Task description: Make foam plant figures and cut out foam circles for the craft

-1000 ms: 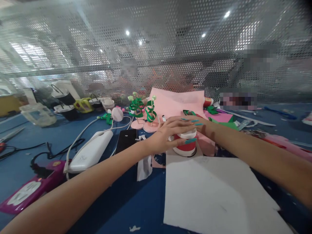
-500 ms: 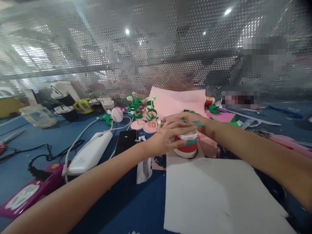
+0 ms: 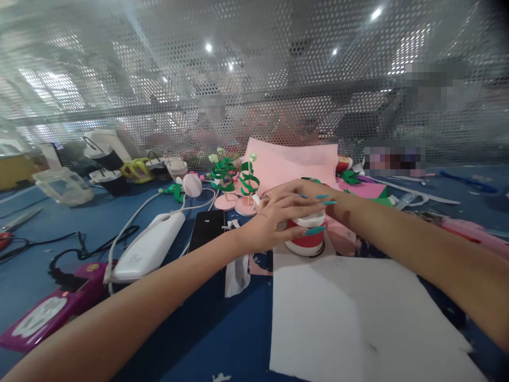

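A round red and white container [image 3: 307, 243] stands on a sheet of white paper [image 3: 350, 318], its white top partly covered by my hands. My left hand [image 3: 274, 220] is closed over it, thumb along the near side and fingers across the top, blue-green nails showing. Behind, my right hand [image 3: 294, 187] curves round the container's far side, its fingers mostly hidden by the left. Close to the left fingers, two small paper plants with green spiral strips [image 3: 249, 185] stand on round pink bases [image 3: 245, 206].
Left of my hands lie a black phone [image 3: 207, 229], a white power bank [image 3: 149, 246] with cables and a magenta device [image 3: 59, 313]. Black and white cups [image 3: 109, 180] stand farther back. Pink paper [image 3: 292, 162] leans near the perforated metal screen [image 3: 278, 69]. Coloured scraps [image 3: 366, 191] lie right.
The whole view has shifted slightly, with things a little farther right and up. Both hands keep their places at the container.
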### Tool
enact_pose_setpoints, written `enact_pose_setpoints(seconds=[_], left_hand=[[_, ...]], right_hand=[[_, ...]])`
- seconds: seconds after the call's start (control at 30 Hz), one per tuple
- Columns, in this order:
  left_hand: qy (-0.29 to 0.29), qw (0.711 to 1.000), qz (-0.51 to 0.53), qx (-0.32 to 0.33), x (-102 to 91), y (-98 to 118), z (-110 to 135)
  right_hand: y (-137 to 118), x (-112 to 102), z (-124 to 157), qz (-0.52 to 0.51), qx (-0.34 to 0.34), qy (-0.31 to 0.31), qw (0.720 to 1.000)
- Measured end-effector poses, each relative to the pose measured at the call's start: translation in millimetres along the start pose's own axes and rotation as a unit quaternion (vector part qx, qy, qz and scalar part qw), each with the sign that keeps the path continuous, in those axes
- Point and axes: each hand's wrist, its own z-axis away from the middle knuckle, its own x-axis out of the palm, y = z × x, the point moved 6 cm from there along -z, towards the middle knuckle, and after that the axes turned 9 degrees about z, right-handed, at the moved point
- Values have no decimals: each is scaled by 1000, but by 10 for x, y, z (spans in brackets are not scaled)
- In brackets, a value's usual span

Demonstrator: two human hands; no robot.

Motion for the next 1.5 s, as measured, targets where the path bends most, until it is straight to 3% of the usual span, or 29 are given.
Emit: enact_pose_setpoints(seconds=[0.17,0.33,0.43,0.57,0.73,0.77,0.8,0.87,0.93,1.03,1.1,1.23,1.5], left_hand=[[6,1000,-14,4,-9,8,2],[4,999,-36,2,-6,17,13],[5,999,-36,-5,-8,33,20],[3,999,-37,6,-6,59,22],[2,999,-37,24,-11,50,29],[2,999,-35,22,-12,48,34],[3,999,-33,18,-15,48,39],[6,1000,-29,7,-20,52,51],[10,1000,-27,-3,-22,57,62],[12,1000,-24,-6,-20,55,73],[12,1000,-21,-3,-19,47,76],[5,1000,-18,6,-21,44,85],[-7,1000,-23,1,-41,95,95]], right_hand=[[-17,-44,63,47,35,61,996],[32,-224,-54,104,143,199,964],[50,-423,114,149,180,343,910],[-149,-556,769,230,162,534,798],[-657,-279,1523,362,69,610,701],[-844,-115,1621,451,0,605,656],[-950,30,1709,484,-31,595,641],[-1113,333,1824,524,-70,552,644],[-1277,748,1825,599,-161,442,648],[-1366,1283,1739,687,-223,283,631],[-1368,1495,1660,719,-236,239,609],[-1259,1654,1468,757,-238,210,571],[-946,1583,1171,730,-197,146,638]])
